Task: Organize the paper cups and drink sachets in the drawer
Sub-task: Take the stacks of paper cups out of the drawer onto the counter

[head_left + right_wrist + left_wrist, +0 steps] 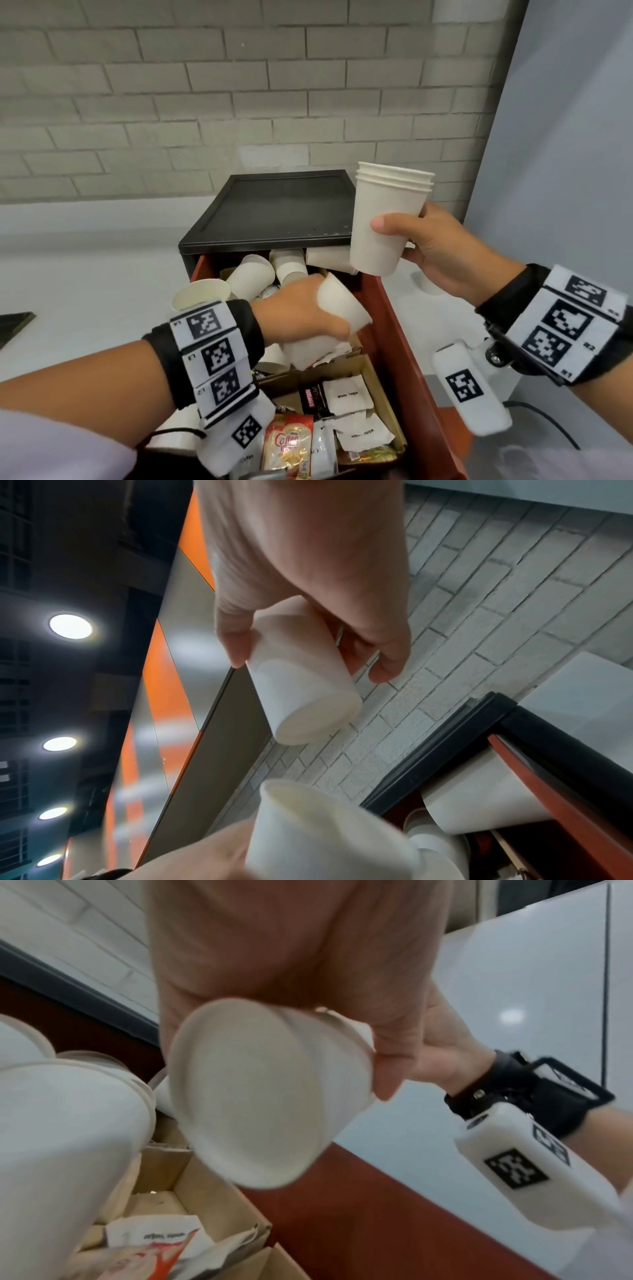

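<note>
Both hands are loaded, as I read it from my end. My right hand (442, 250) wraps thumb and fingers around a nested stack of cups (383, 219), held upright above the far right corner of the open drawer (404, 359). My left hand (301, 308) grips a single cup (342, 305) on its side, low over the drawer's middle.

Biggest risk, I think, is the drawer itself: it is crowded, with loose cups (253, 277) tumbled at the back, so nowhere obvious to set the stack down without it toppling.

Next, nesting. The single cup lies sideways; if I push it in off-axis, I would expect the thin paper rim to crumple or jam.

Smaller still, my left forearm hangs just above the cardboard box (383, 394) of sachets (347, 394), so a careless sweep could scatter them.
</note>
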Available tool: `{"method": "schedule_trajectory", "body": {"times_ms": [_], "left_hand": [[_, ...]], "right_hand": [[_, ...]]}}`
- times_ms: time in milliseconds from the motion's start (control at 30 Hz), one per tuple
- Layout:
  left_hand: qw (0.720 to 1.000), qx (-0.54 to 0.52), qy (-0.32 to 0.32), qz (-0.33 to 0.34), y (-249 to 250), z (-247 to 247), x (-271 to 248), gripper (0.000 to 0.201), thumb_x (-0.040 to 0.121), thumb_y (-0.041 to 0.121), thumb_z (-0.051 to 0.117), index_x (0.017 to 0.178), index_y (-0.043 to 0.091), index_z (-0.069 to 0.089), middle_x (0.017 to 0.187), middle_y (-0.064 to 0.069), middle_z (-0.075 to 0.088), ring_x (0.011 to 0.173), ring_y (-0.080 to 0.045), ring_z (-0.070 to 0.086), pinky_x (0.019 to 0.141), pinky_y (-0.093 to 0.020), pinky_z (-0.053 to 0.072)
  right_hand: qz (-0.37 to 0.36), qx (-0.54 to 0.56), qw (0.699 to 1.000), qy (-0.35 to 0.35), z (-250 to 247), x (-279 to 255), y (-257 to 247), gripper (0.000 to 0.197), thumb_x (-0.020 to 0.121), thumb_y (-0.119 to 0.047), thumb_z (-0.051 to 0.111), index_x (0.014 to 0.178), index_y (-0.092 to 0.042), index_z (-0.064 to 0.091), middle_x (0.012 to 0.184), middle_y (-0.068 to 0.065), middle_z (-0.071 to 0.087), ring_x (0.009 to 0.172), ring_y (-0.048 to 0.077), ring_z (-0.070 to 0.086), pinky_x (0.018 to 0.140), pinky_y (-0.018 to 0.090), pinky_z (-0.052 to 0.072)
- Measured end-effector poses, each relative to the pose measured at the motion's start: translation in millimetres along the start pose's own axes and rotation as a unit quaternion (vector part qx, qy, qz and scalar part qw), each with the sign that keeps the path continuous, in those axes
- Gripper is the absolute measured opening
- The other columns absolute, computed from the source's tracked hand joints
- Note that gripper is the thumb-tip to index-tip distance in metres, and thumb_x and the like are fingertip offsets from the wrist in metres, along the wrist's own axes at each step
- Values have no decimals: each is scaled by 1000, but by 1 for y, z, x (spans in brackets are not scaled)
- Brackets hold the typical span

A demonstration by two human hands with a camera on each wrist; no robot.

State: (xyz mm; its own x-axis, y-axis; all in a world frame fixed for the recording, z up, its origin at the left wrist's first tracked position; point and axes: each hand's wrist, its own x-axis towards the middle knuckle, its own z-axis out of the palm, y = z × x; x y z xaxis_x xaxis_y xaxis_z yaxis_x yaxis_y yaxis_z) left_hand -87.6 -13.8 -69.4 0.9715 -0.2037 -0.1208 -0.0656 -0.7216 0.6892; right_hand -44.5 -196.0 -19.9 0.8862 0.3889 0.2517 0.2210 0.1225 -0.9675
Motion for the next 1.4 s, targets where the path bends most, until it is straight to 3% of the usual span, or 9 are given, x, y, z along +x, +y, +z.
{"method": "schedule_trajectory", "body": {"times_ms": [167,300,533,633,767,933,1067,1233,1400], "left_hand": [[979,-194,26,51,9,-2,3,61,59,33,75,114,26,50,104,-2,64,90,-11,64,81,-32,57],[968,-236,54,67,15,4,3,87,56,43,77,132,29,38,116,-1,59,103,-17,63,86,-43,56],[952,-291,58,71,15,4,2,82,69,18,71,139,30,30,124,1,55,111,-17,59,90,-38,54],[962,-265,46,44,10,5,0,67,84,6,65,137,31,33,120,0,53,108,-18,59,87,-30,53],[974,-171,140,-55,-10,8,7,62,84,14,64,138,24,37,135,-1,41,112,-17,46,77,-23,42],[956,-67,202,-203,-38,21,15,82,75,22,72,144,21,27,140,-9,31,125,-30,37,100,-39,38],[953,-55,195,-225,-45,28,21,93,75,14,72,148,18,15,141,-13,34,127,-32,36,102,-44,39],[951,-71,168,-250,-46,30,25,97,82,8,67,150,18,-3,146,-17,30,131,-35,34,102,-43,36],[948,-111,152,-255,-51,28,27,101,78,11,71,150,20,0,131,-13,40,115,-32,46,88,-40,45]], "right_hand": [[-20,11,1000,-14,4,1,-2,27,80,-8,64,99,-26,59,92,-7,69,81,4,66,70,18,56],[9,-5,998,-57,9,-3,4,46,67,-20,69,112,-20,60,106,0,69,95,10,66,74,19,54],[50,-12,995,-90,11,-8,23,49,67,-22,69,114,-29,57,109,-1,68,97,13,66,74,23,55],[57,-28,996,-57,0,-5,28,44,76,-13,69,115,-27,56,109,-1,68,97,12,64,70,21,54],[42,-24,999,25,-28,2,28,32,78,1,66,100,-22,62,92,-6,70,81,4,65,61,14,52],[26,-55,986,153,-77,8,50,45,61,-8,76,102,-23,64,102,2,70,96,19,64,82,35,53],[61,-61,976,198,-90,10,91,57,56,-5,76,110,-16,60,103,6,67,94,22,63,75,33,53],[98,-88,969,209,-94,22,143,55,53,-6,79,104,-18,61,102,7,68,95,23,64,87,41,52],[136,-103,957,235,-109,47,194,96,35,-27,81,124,-10,48,112,7,65,104,23,62,92,45,52]]}}
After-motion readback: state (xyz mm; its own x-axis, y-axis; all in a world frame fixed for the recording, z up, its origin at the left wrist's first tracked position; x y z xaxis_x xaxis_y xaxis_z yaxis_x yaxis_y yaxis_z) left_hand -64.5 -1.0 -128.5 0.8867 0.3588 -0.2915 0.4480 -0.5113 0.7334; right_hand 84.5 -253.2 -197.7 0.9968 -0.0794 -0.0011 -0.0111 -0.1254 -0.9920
